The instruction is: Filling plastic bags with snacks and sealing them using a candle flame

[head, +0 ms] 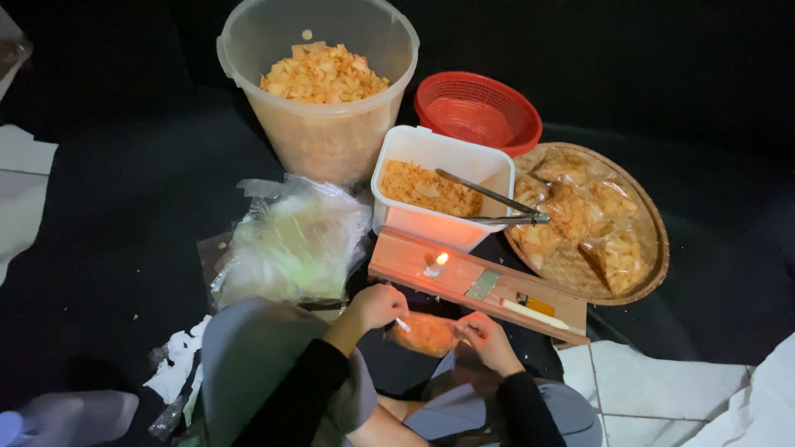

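Note:
My left hand (377, 305) pinches one end of a small clear plastic bag of orange chips (424, 333); my right hand (489, 341) grips its other end. The bag hangs between both hands over my lap, just in front of a wooden board (414, 263). A short lit candle (434, 265) burns on that board, a little beyond my left hand. A metal strip (483, 285) and a white stick (530, 313) also lie on the board.
A white square tub of chips (397, 219) with metal tongs (497, 207) stands behind the board. Further back are a big translucent bucket of chips (323, 132) and a red basket (480, 108). A woven tray (650, 219) holds filled bags. Empty plastic bags (290, 244) lie left.

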